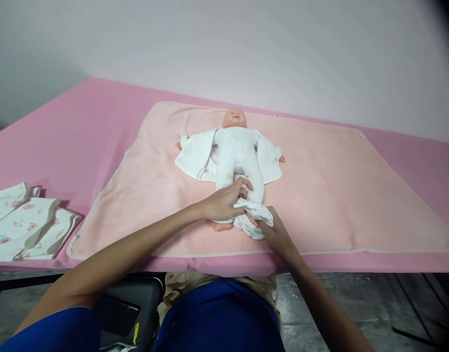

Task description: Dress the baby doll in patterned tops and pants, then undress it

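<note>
A baby doll (236, 151) with a white cloth body lies on its back, its head away from me. Its arms are in a white baby jacket (270, 156) that is spread apart at the front. Bunched white printed baby pants (259, 212) circle the doll's foot on the right side. My left hand (227, 200) lies across the lower legs, its fingers closed on the left edge of the pants. My right hand (275, 230) grips their right edge beside the foot. The doll's other foot (223, 227) is bare, below my left wrist.
Under the doll is a peach blanket (337, 195) on a pink-covered table (81, 122). Folded printed baby clothes (30, 222) lie at the table's left front. A wall stands behind the table. A black chair (147, 298) is below the front edge.
</note>
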A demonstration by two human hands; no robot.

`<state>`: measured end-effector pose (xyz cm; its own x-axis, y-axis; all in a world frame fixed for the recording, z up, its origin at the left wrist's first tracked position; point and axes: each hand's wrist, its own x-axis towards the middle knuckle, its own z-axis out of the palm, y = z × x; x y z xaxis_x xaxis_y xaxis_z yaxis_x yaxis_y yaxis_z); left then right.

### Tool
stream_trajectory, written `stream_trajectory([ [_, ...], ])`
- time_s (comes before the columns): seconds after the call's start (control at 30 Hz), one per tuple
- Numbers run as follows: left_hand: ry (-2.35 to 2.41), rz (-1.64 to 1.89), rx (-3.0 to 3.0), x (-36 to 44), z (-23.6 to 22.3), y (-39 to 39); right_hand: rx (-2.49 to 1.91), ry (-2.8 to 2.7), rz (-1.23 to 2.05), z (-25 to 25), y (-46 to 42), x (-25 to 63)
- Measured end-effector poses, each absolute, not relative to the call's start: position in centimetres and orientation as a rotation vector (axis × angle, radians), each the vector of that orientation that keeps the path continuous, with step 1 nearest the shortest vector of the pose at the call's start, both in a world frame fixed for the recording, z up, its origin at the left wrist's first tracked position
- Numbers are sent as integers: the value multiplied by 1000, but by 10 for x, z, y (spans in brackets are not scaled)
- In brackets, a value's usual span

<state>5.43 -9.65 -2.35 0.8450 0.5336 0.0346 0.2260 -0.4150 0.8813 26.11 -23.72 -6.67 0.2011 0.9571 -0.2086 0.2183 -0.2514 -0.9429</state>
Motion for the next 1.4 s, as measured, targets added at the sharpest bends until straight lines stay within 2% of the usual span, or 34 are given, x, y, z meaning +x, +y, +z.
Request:
stream_trajectory([
  [0.23, 491, 450, 1891, 54, -25, -98, -1519, -1164, 1039, -66, -243, 259],
  [0.37, 453, 502, 1741, 51, -29, -96, -1518, -1356, 850, -63, -231, 272],
  [0.5, 475, 526, 1926, 39, -30, -91, -1588, -1652, 755, -45, -201, 298],
  [0.73, 590, 420, 2257, 28, -26, -85, -1400, -1994, 1176, -3, -159, 331],
  [0.9, 609, 341, 2257, 42, -13, -80, -1400, -1695, 1413, 10, -133, 319],
  [1.13, 476, 440, 1826, 49, 14, -66, -1230, -1464, 1718, 24, -106, 295],
  [1.23, 509, 427, 1633, 43, 14, -56, -1226, -1601, 1600, 20, -100, 298],
  [1.4, 759, 426, 1570, 8, -16, -33, -1556, -1897, 895, -13, -97, 325],
])
